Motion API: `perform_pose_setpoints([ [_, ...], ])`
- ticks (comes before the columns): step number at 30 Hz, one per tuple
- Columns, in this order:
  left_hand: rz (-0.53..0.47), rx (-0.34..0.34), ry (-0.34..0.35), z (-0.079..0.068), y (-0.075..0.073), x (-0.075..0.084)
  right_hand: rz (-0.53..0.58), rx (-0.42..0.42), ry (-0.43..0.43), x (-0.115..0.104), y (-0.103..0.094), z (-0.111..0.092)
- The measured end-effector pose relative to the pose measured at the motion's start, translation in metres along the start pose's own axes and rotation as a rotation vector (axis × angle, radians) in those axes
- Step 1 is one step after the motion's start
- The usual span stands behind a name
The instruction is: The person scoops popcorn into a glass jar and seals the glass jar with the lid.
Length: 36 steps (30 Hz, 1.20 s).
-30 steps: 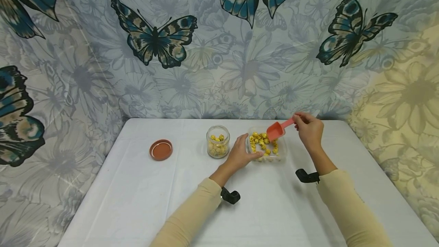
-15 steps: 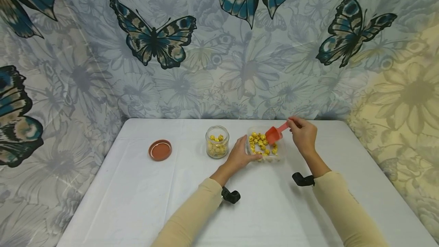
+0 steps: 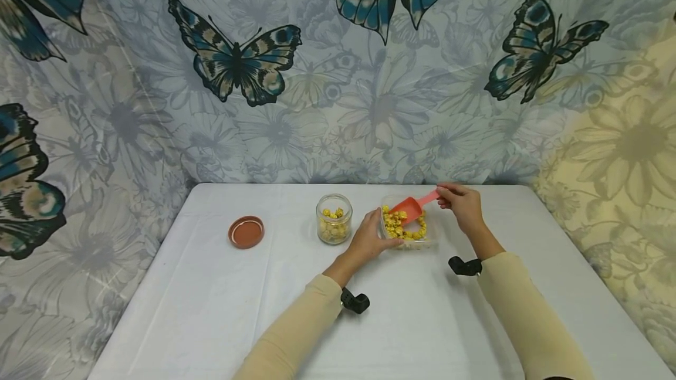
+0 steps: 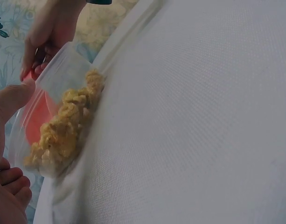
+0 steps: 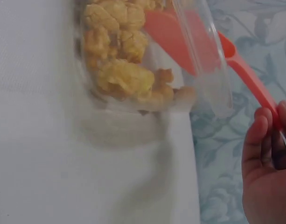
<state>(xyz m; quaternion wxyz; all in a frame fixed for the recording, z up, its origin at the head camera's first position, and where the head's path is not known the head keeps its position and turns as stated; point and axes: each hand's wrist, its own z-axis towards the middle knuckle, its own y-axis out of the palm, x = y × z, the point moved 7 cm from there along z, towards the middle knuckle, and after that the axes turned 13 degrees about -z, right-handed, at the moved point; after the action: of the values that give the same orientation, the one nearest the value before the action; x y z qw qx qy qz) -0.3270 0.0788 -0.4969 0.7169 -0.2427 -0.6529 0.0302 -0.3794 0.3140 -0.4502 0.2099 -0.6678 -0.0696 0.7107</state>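
Observation:
A clear plastic container (image 4: 63,67) on the table holds yellow popcorn (image 3: 393,226). My left hand (image 3: 368,238) grips its left side, thumb at the near rim and fingers along the side wall. Between thumb and fingers, my right hand (image 3: 463,206) pinches the handle of a pink-red scoop (image 3: 409,209). The scoop tilts down to the left inside the container, its bowl against the popcorn; the right wrist view shows the bowl (image 5: 177,39) through the clear wall. Just left of the left hand stands an open glass jar (image 3: 334,230) partly filled with popcorn.
A brown round lid (image 3: 246,232) lies left of the jar on the white-covered table (image 3: 211,309). Behind the table's far edge hangs a butterfly-patterned cloth (image 3: 380,133). Each wrist wears a black camera (image 3: 355,301).
My right hand has moved left and slightly down, pushing the scoop leftward through the container. Popcorn is now bunched nearer the left side. The left hand has stayed in place.

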Motion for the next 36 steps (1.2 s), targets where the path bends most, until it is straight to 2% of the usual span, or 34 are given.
perform_pose_setpoints([
  [6,0.007,0.004,-0.002,0.000,-0.001,0.000,-0.031,-0.175,0.057,0.011,0.005,-0.005],
  [12,0.013,0.004,0.001,0.003,-0.003,0.000,-0.061,-0.241,0.094,0.012,0.009,-0.014],
  [16,0.035,0.005,0.003,0.004,-0.004,0.000,-0.061,-0.253,0.145,0.010,0.013,-0.018],
  [24,0.039,0.001,-0.010,0.002,-0.002,-0.002,-0.007,-0.219,0.276,0.016,0.011,-0.019],
  [36,0.025,-0.002,0.009,0.000,-0.002,-0.002,0.309,-0.196,0.463,0.037,0.005,-0.022],
])
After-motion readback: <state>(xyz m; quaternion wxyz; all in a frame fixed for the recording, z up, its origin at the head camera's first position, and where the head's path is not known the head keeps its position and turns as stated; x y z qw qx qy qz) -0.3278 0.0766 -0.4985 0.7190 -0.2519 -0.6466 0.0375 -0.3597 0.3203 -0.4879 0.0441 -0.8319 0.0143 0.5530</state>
